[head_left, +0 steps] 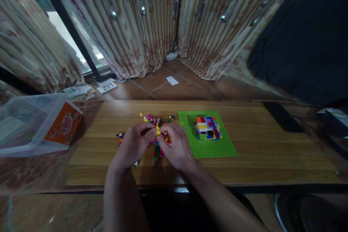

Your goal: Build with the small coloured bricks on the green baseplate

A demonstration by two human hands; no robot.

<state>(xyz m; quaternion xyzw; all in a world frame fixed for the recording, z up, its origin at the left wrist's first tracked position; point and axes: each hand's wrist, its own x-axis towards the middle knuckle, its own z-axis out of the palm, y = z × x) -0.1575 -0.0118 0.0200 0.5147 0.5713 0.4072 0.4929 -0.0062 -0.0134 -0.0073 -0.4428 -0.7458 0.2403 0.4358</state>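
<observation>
Brickwork in yellow [157, 129] is pinched by both the left hand [136, 142] and the right hand [176, 143], close together above a loose multicoloured pile [156, 154] on the wooden bench [258, 152]. Right of them lies a green baseplate [187, 145] bearing a blocky multicoloured build [208, 128]. A clear plastic bin [27, 116] is at the bench's left; a dark flat object [284, 117] lies near its right end.

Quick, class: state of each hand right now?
Left hand: closed, pinching a small yellow plastic toy piece.
Right hand: closed, pinching the same yellow piece from its other side.
</observation>
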